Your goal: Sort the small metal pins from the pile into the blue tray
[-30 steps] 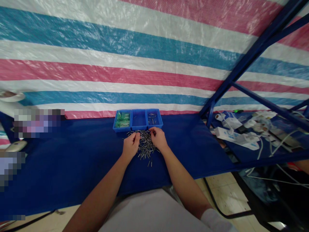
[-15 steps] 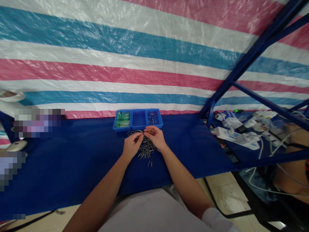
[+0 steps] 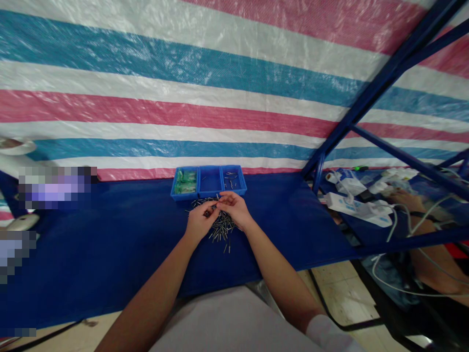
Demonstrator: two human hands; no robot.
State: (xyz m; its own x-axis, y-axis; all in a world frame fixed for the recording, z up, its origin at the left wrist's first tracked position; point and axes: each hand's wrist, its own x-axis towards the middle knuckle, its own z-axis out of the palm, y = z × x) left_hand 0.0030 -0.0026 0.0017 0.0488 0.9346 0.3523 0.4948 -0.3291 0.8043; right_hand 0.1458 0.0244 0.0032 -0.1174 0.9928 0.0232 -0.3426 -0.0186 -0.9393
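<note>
My left hand (image 3: 199, 221) and my right hand (image 3: 237, 210) meet over a loose pile of thin metal rods (image 3: 220, 232) on the blue tabletop. The fingertips of both hands are pinched close together. A short pale rod tip (image 3: 217, 197) sticks up at the fingers of my right hand. Whatever my left fingers hold is hidden by the hand. Just beyond stands a blue three-compartment tray (image 3: 209, 195). Its left compartment holds small green plastic packets (image 3: 186, 181), and a few thin metal rods (image 3: 230, 183) lie in the right one.
A striped plastic sheet (image 3: 183, 117) hangs behind the blue table (image 3: 120, 234). Blue metal framing (image 3: 351, 117) rises at the right. Beyond it are a white power strip (image 3: 357, 209), cables, and another person's arm (image 3: 425, 230). Blurred-out objects stand at the left.
My hands stay nearly in place, with fingers shifting slightly; a pale rod tip now shows above them. At the right, the other person's hand has reached forward onto the neighbouring table.
</note>
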